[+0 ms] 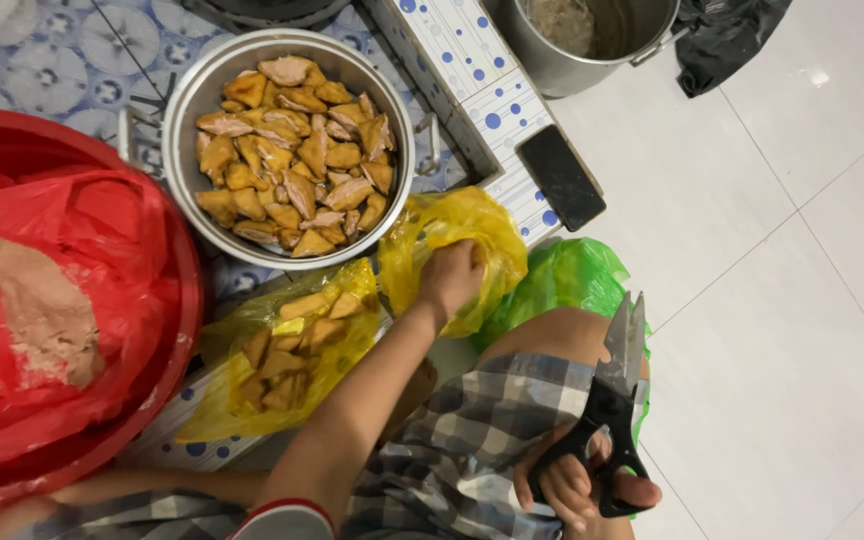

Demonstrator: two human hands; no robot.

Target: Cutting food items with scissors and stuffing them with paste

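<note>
Centrally, left hand [449,278] in yellow bag [457,245], green bag [562,275] beside.

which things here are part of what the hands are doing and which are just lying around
In use:
left hand in a yellow bag
right hand holding scissors
metal pot of tofu pieces
second yellow bag

Lying about:
black phone
green bag
red basin
steel pot

Crumpled yellow plastic bag [472,235] beside the pot; black-handled scissors [607,400] point up, blades shut.
</note>
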